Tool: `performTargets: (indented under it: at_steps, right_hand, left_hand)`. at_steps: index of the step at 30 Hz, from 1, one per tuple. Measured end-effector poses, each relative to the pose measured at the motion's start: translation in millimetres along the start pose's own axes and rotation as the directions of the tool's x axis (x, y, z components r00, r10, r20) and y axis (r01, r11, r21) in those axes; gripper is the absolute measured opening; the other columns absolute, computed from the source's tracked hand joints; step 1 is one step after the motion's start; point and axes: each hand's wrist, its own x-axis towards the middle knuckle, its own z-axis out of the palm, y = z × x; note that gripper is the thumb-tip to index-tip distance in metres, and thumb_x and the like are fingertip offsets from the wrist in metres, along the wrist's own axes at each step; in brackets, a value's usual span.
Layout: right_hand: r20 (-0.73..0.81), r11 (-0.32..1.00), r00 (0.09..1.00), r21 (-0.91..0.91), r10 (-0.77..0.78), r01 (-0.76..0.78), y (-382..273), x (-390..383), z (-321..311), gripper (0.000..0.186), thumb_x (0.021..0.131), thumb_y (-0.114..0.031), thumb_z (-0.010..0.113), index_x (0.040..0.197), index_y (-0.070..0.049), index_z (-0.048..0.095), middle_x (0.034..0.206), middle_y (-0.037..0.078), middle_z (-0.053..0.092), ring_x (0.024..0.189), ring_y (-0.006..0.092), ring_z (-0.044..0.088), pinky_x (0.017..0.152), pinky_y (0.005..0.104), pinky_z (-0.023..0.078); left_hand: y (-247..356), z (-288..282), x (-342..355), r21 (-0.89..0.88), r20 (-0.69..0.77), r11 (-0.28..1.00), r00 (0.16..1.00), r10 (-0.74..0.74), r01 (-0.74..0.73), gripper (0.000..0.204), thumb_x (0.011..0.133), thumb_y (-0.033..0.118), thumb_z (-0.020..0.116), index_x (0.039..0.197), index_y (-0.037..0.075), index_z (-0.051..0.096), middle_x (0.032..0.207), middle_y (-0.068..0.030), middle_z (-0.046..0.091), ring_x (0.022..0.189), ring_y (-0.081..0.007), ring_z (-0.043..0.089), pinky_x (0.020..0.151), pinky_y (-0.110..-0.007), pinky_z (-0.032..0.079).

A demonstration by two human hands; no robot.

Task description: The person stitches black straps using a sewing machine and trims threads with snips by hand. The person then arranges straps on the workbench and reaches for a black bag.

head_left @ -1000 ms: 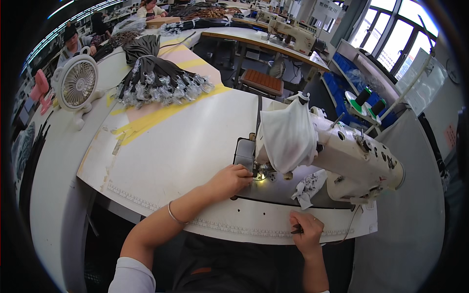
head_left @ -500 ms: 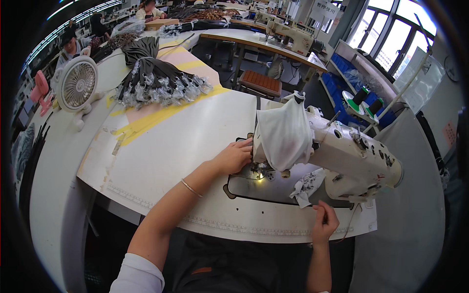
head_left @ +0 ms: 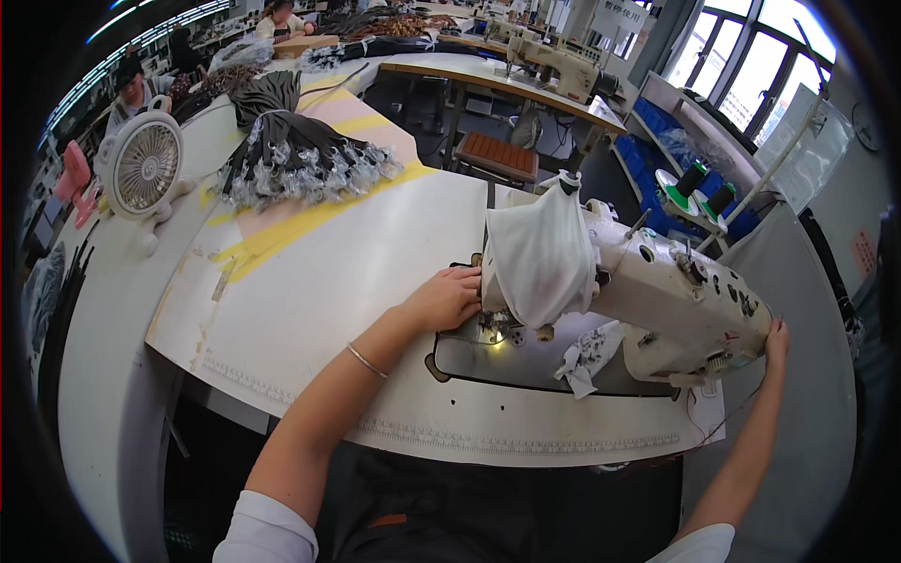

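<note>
A white sewing machine (head_left: pixel 671 296) with a white cloth (head_left: pixel 540 253) draped over its head stands on the table. My left hand (head_left: pixel 450 296) rests against the left side of the machine head, fingers stretched out and their tips partly hidden behind it. Beside it, a small light glows at the needle area (head_left: pixel 497 333). My right hand (head_left: pixel 777 340) is closed around the handwheel (head_left: pixel 768 328) at the machine's right end. A crumpled, dark-spotted white cloth (head_left: pixel 591 358) lies on the metal bed plate (head_left: pixel 535 364) under the arm.
A bundle of dark straps with plastic-wrapped ends (head_left: pixel 300 159) lies at the far left, near a white fan (head_left: pixel 145 169). Thread cones (head_left: pixel 693 178) stand behind the machine. A ruler strip (head_left: pixel 450 436) runs along the table's front edge. People sit farther back.
My right hand has moved from the table's front edge, near the crumpled cloth, rightward and up onto the handwheel. The left hand stays at the machine head.
</note>
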Motion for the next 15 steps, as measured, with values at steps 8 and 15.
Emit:
performTargets:
  at_steps: [8,15]
  right_hand:
    - [0.046,0.912,0.974,0.346,0.22,-0.223,34,-32,20,0.063,0.091,-0.052,0.029,0.114,0.003,0.05,0.105,0.023,0.057,0.098,0.0398,0.054,0.085,0.0415,0.04]
    - [-0.017,0.99,0.998,0.13,0.06,-0.058,29,-32,14,0.057,0.092,-0.049,0.03,0.113,0.001,0.049,0.096,0.021,0.059,0.085,0.0305,0.06,0.067,0.0361,0.047]
  left_hand:
    - [8,-14,-3,0.261,-0.096,0.964,0.993,0.069,-0.041,0.026,0.079,0.026,0.06,0.098,0.007,0.058,0.099,-0.0058,0.057,0.111,-0.0237,0.047,0.095,-0.04,0.032]
    - [45,-14,-27,-0.016,-0.2,0.971,0.95,-0.238,0.239,0.014,0.069,0.021,0.069,0.065,0.008,0.065,0.072,-0.0032,0.054,0.076,-0.0217,0.051,0.065,-0.034,0.043]
